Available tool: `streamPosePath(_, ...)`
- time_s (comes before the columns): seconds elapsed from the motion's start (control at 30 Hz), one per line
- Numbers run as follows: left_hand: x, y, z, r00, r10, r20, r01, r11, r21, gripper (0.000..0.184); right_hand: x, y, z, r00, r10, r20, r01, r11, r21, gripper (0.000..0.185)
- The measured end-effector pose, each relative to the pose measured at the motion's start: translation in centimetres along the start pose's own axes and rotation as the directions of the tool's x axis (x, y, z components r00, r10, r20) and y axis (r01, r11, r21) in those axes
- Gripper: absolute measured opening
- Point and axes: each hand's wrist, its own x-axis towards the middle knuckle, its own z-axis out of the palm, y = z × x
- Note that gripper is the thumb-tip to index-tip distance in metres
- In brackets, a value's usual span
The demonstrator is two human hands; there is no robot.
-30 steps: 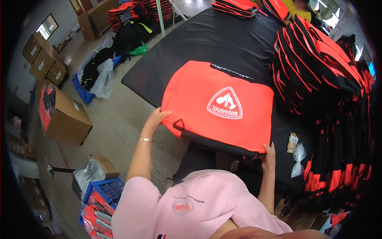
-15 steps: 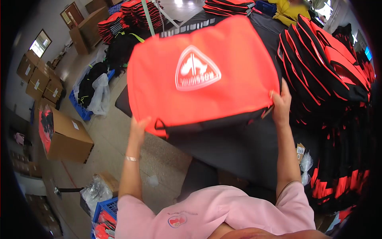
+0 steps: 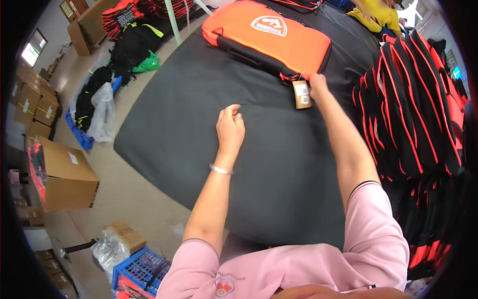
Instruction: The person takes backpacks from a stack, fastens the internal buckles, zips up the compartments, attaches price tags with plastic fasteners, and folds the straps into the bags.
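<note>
An orange-red and black bag [image 3: 279, 37] with a white shield logo lies at the far part of the black-covered table [image 3: 199, 94]. My right hand [image 3: 317, 85] is closed on the bag's near right corner, beside a brown tag [image 3: 301, 94] that hangs there. My left hand [image 3: 230, 128] is over the black cover, apart from the bag, with its fingers curled together and nothing visible in them.
Red-and-black bags [image 3: 408, 109] are stacked at the right. A person in yellow [image 3: 378, 17] is at the back right. On the left floor are an open carton [image 3: 69, 174], a blue crate [image 3: 139, 269] and a green pole [image 3: 173, 22] rises behind the table.
The bag has moved away from me and now lies on the table. My left hand has let go of it and come back toward me; my right hand still grips a corner.
</note>
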Motion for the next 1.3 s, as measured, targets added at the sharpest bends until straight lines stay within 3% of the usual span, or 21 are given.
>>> streamPosePath(0.03, 0.1, 0.9, 0.1, 1.0, -0.014, 0.006, 0.014, 1.0, -0.015, 0.03, 2.2, 0.7, -0.3, 1.0, 0.0, -0.007, 0.0, 1.0, -0.02, 0.012)
streamPosePath(0.1, -0.8, 2.4, -0.3, 0.998, 0.014, 0.058, -0.02, 0.993, 0.114, 0.02, 5.4, 2.2, -1.8, 0.985, -0.154, -0.082, 0.119, 0.936, -0.331, 0.011)
streamPosePath(0.13, -0.6, 2.2, -0.1, 0.998, 0.008, 0.067, -0.015, 0.994, 0.109, 0.02, 3.3, -0.4, -0.3, 0.999, 0.002, -0.051, -0.018, 0.948, -0.318, 0.013)
streamPosePath(0.2, -0.1, 2.0, 0.1, 0.998, -0.024, 0.059, 0.024, 1.0, 0.005, 0.018, 5.4, -0.5, 0.8, 0.993, -0.056, -0.104, 0.036, 0.983, -0.181, 0.013)
streamPosePath(0.33, -0.8, 2.6, 0.1, 0.996, -0.016, 0.092, 0.013, 0.999, 0.043, 0.017, 6.2, -0.7, 3.2, 0.995, -0.08, -0.06, 0.081, 0.996, 0.025, 0.013)
streamPosePath(0.53, -1.2, 2.7, 0.3, 0.997, -0.006, 0.073, 0.005, 1.0, 0.017, 0.014, 7.8, -0.4, 5.8, 0.97, -0.141, -0.198, 0.143, 0.99, -0.006, 0.017)
streamPosePath(0.6, -1.2, 2.6, 0.3, 0.997, -0.005, 0.073, 0.004, 1.0, 0.021, 0.014, 8.1, -0.5, 6.7, 0.965, -0.063, -0.253, 0.096, 0.988, 0.121, 0.018)
streamPosePath(0.67, -1.3, 2.5, 0.3, 0.997, -0.006, 0.074, 0.004, 1.0, 0.026, 0.014, 8.5, -0.5, 7.1, 0.975, -0.059, -0.215, 0.089, 0.987, 0.135, 0.02)
streamPosePath(0.73, -1.5, 2.3, 0.4, 0.997, 0.004, 0.08, -0.006, 1.0, 0.025, 0.013, 9.0, -0.4, 7.3, 0.95, -0.089, -0.299, 0.149, 0.972, 0.182, 0.019)
streamPosePath(1.0, -1.5, 1.9, -0.1, 0.993, -0.025, 0.111, 0.023, 1.0, 0.018, 0.011, 12.1, -0.3, 5.6, 0.92, -0.11, -0.377, 0.222, 0.938, 0.268, 0.017)
streamPosePath(1.13, -1.1, 2.0, -0.5, 0.995, -0.024, 0.102, 0.023, 1.0, 0.007, 0.011, 13.2, -0.7, 4.4, 0.921, -0.106, -0.374, 0.228, 0.927, 0.297, 0.018)
streamPosePath(1.23, -1.1, 1.9, -0.3, 0.995, -0.019, 0.094, 0.018, 1.0, 0.01, 0.011, 13.6, -0.4, 3.4, 0.936, -0.119, -0.332, 0.198, 0.956, 0.214, 0.029)
streamPosePath(1.3, -1.1, 1.9, -0.4, 0.995, -0.021, 0.1, 0.02, 1.0, 0.01, 0.011, 13.1, -0.5, 3.2, 0.965, -0.113, -0.239, 0.127, 0.991, 0.046, 0.045)
